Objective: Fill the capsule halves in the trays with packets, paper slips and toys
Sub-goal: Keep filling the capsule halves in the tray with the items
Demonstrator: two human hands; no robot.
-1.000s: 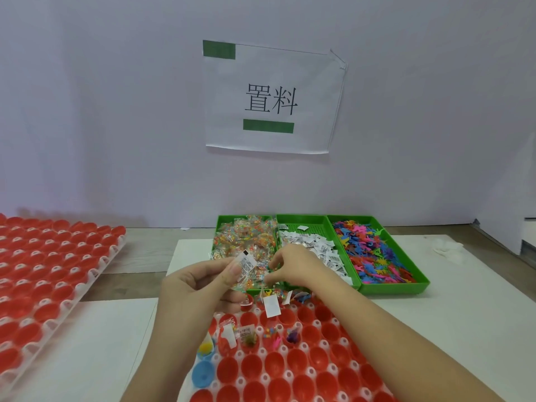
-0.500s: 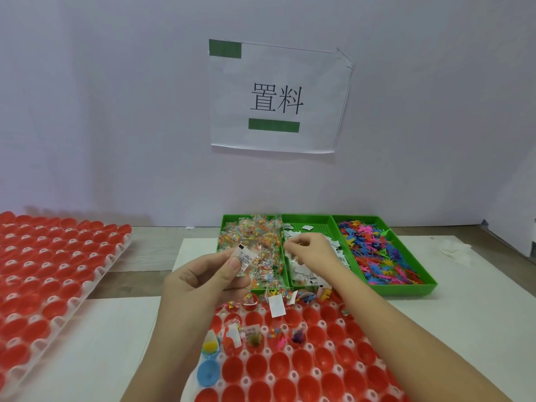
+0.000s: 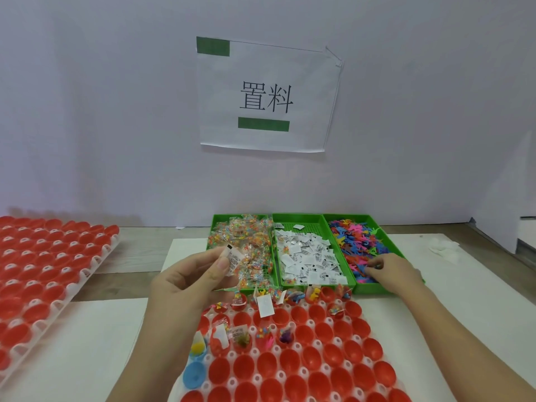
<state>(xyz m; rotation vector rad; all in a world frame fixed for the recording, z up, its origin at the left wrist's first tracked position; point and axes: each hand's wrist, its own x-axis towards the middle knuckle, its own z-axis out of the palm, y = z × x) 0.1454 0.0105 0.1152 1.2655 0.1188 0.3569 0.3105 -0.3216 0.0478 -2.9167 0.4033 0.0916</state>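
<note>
A pale wall carrying a paper sign (image 3: 266, 97) printed with two black characters and green bars backs a white-covered surface (image 3: 87, 343), where a green three-part bin (image 3: 316, 288) sits below the sign. Its left compartment is heaped with clear packets (image 3: 246, 242), its middle with white paper slips (image 3: 307, 258), and its right with bright plastic toys (image 3: 359, 237). Just in front of the bin lies a white tray of red capsule halves (image 3: 293, 361); the rows nearest the bin already hold slips, packets and toys, and a blue capsule half (image 3: 193, 374) sits at the tray's left edge. A second tray of red halves (image 3: 43, 271) lies well to the left of the bin. The person's left hand (image 3: 191, 282), raised before the packet compartment, pinches a few printed slips (image 3: 233, 258) between thumb and fingers. The right hand (image 3: 391, 271) rests in the toy compartment, fingers bent down onto the pile; whether it grips a toy cannot be told.
</note>
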